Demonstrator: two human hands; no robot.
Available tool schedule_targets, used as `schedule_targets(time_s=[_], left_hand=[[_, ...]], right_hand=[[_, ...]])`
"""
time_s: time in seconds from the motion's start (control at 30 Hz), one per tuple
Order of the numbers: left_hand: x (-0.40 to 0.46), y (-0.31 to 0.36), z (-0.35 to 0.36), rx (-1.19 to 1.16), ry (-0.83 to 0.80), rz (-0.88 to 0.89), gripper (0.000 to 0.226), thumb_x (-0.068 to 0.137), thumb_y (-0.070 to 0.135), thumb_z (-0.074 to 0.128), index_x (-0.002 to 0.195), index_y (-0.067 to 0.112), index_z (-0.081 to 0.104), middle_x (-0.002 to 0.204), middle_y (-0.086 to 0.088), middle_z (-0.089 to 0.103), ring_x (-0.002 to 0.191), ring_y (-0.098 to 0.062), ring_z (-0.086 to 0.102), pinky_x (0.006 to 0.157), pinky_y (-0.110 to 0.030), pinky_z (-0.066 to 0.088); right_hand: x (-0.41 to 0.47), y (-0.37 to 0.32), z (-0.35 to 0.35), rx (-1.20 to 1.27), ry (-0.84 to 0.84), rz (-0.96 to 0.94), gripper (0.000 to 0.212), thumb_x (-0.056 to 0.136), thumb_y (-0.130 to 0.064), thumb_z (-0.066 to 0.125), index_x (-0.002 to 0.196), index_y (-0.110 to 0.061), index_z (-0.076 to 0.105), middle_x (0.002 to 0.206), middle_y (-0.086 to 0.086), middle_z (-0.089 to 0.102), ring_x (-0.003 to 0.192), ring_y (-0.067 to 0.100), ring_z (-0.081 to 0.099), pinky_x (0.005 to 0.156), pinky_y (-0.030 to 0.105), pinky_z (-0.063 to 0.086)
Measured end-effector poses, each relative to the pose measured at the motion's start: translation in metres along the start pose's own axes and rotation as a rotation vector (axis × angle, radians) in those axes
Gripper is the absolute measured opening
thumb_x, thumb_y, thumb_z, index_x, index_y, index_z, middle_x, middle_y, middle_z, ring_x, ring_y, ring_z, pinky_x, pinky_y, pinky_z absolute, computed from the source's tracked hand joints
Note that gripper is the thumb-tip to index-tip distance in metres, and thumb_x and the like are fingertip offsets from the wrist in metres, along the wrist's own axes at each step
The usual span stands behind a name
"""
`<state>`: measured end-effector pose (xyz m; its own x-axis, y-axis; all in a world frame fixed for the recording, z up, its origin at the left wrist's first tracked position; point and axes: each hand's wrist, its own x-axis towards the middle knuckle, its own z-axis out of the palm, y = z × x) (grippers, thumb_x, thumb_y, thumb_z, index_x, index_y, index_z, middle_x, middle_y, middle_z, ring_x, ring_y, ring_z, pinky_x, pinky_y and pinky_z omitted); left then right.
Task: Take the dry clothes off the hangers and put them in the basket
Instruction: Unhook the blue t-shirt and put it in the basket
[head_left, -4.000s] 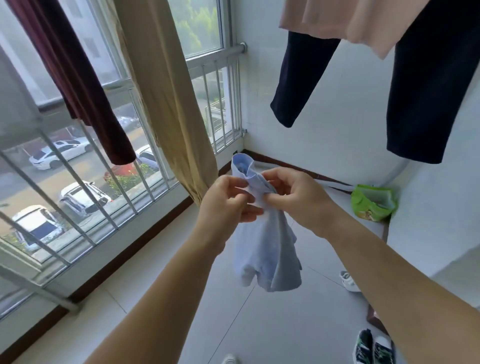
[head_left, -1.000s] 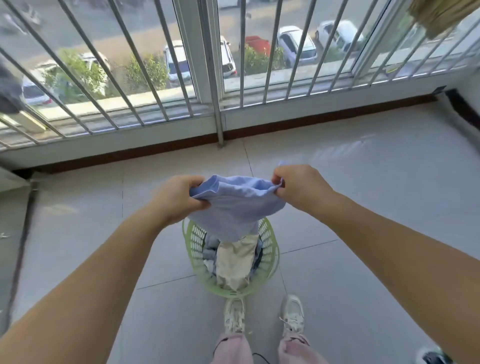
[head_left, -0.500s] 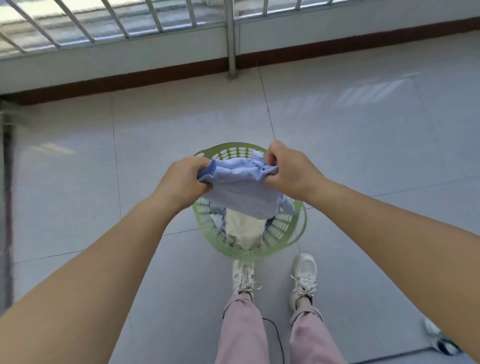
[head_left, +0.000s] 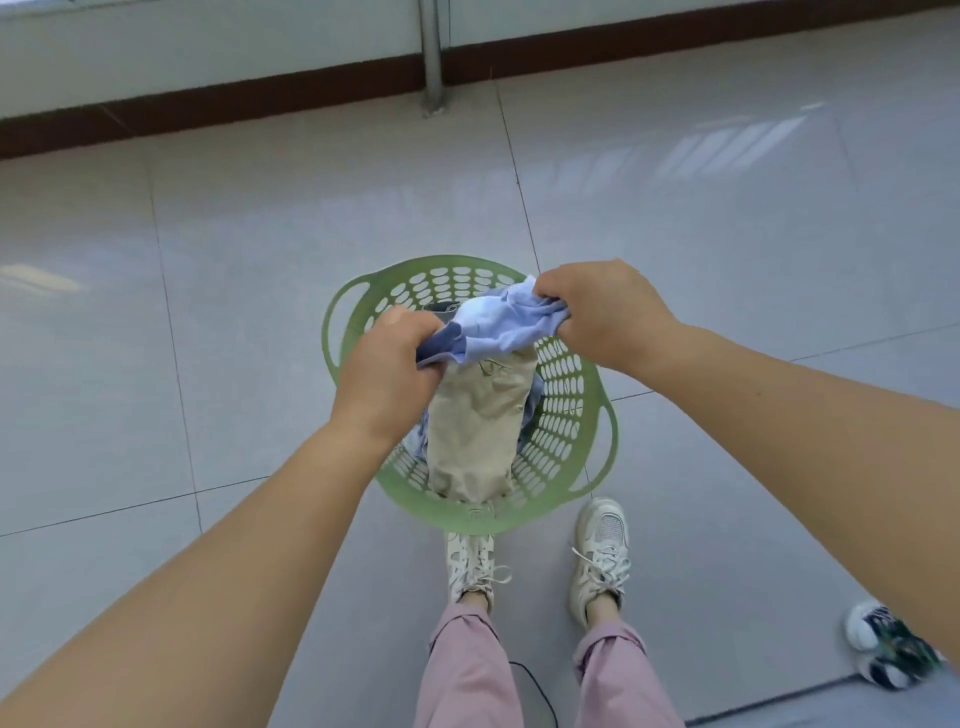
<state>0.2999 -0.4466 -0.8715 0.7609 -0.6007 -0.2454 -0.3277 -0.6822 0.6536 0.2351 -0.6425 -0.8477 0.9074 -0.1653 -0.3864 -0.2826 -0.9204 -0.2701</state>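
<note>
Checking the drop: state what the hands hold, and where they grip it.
Both hands hold the light blue garment above the green basket: left hand grips its left end, right hand its right end.

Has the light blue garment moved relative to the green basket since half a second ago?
Yes. The light blue garment, gripped by the left hand and right hand, has come down toward the green basket, now bunched just above the beige garment.

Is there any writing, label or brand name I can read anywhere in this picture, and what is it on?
No text can be read.
Green laundry basket: a small moulded mark on the near rim, too small to read.
White sneakers: no legible brand.
Light blue garment: no visible label.
</note>
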Motion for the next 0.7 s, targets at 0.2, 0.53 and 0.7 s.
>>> schedule_targets(time_s=[0.2,0.53,0.7], left_hand=[[-0.014,-0.042,0.085,0.031,-0.184,-0.11,0.011,0.076,0.0,0.061,0.085,0.005,0.065,0.09,-0.011,0.063,0.088,-0.031,0.056,0.077,-0.039,0.045],[-0.028,-0.1,0.165,0.204,-0.679,-0.231,0.031,0.083,0.008,0.054,0.061,0.027,0.043,0.073,-0.003,0.052,0.077,-0.027,0.049,0.063,-0.029,0.031],[0.019,-0.105,0.164,0.32,-0.813,-0.229,0.027,0.085,0.009,0.055,0.062,0.016,0.043,0.064,-0.002,0.045,0.072,-0.024,0.046,0.06,-0.028,0.032]], right_hand=[[-0.024,0.02,0.089,-0.24,-0.248,-0.016,0.024,0.08,-0.003,0.044,0.079,-0.026,0.038,0.078,-0.007,0.045,0.079,0.021,0.048,0.091,0.03,0.028],[-0.04,0.022,0.193,-0.187,-0.717,-0.08,0.029,0.087,-0.003,0.046,0.1,-0.029,0.042,0.074,-0.005,0.033,0.086,0.016,0.041,0.092,0.033,0.031],[-0.011,0.039,0.204,-0.012,-0.74,0.027,0.019,0.09,-0.007,0.041,0.101,-0.022,0.046,0.079,-0.004,0.04,0.084,0.021,0.042,0.083,0.033,0.032]])
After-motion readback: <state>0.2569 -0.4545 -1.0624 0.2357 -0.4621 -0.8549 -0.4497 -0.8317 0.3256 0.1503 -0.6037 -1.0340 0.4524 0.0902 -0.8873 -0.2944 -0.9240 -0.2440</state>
